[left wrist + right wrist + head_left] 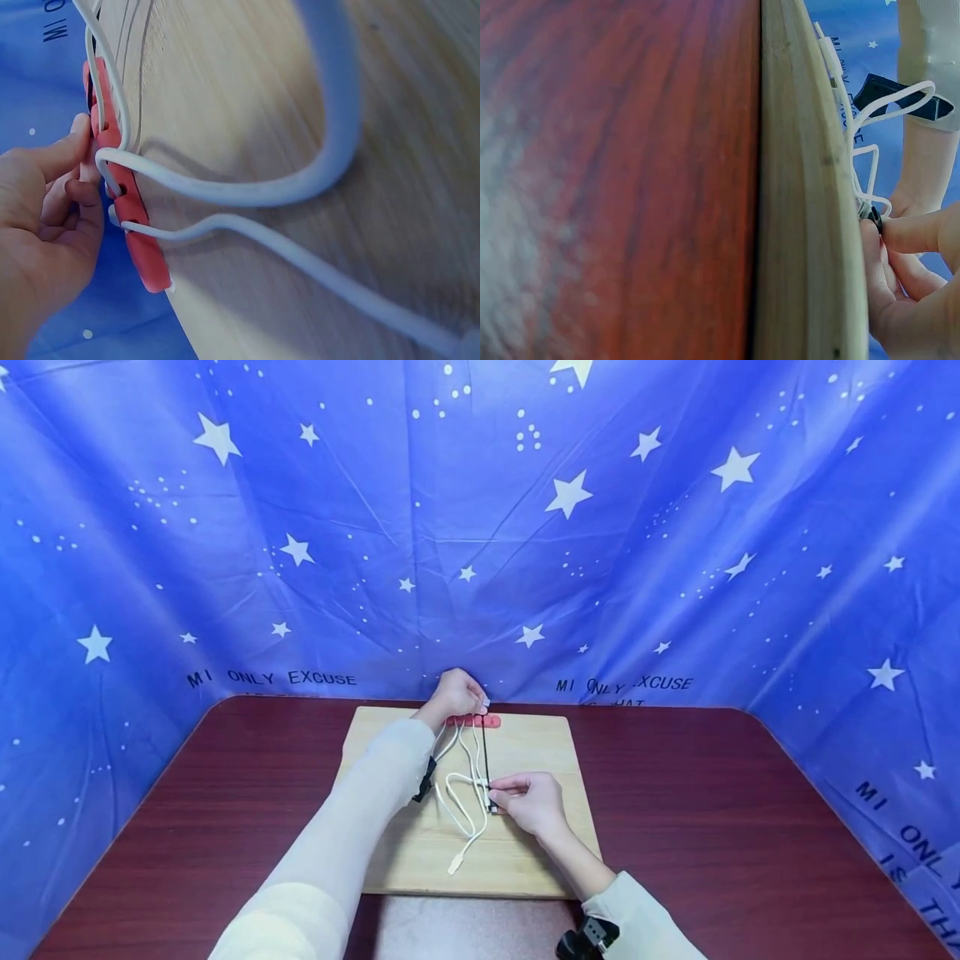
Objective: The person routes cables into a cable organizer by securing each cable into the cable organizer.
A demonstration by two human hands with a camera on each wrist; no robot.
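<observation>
A red cable holder strip (pixel 492 721) lies along the far edge of a wooden board (pixel 540 860). Several white cables (pixel 225 193) run through its slots and trail over the board. A black cable (pixel 486 752) stretches from the strip toward the board's middle. At the far end, my left hand (pixel 456 693) pinches this cable by a small light connector (pixel 486 702) just behind the strip. Nearer, my right hand (pixel 534 802) pinches the cable's other end between thumb and forefinger. In the right wrist view the black end (pixel 875 217) shows between those fingertips.
One white plug (pixel 455 863) lies loose on the board, left of the right hand. Under the board is a dark red wooden table (pixel 675 793). A blue star-patterned curtain (pixel 480 527) hangs close behind the table's far edge.
</observation>
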